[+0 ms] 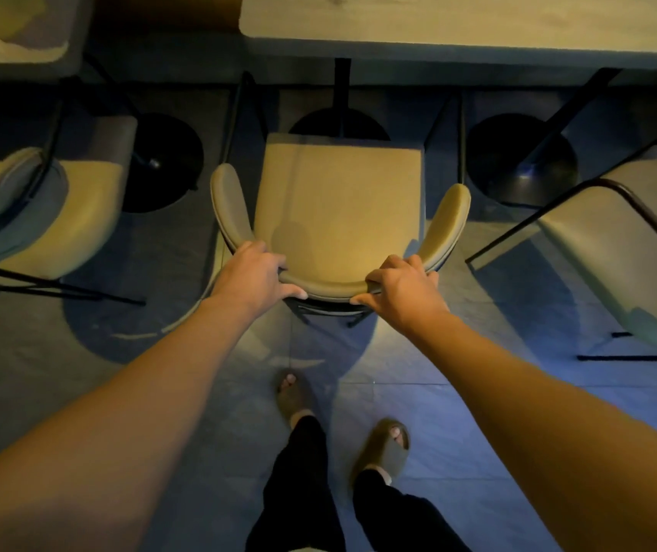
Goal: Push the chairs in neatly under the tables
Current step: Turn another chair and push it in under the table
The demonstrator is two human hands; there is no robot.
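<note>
A tan padded chair (pixel 338 193) with a curved backrest stands right in front of me, facing a long pale wooden table (pixel 458 21). The front edge of its seat lies about under the table's near edge. My left hand (pixel 257 270) grips the left part of the curved backrest. My right hand (pixel 400 286) grips the backrest's right part. Both hands have fingers wrapped over the top rim and thumbs underneath.
A matching chair (pixel 59 209) stands to the left, by a second table (pixel 12 45). Another chair (pixel 613 241) stands tilted at the right. Black round table bases (pixel 163 161) (pixel 518 161) rest on the grey floor. My feet in slippers (pixel 382 444) are below.
</note>
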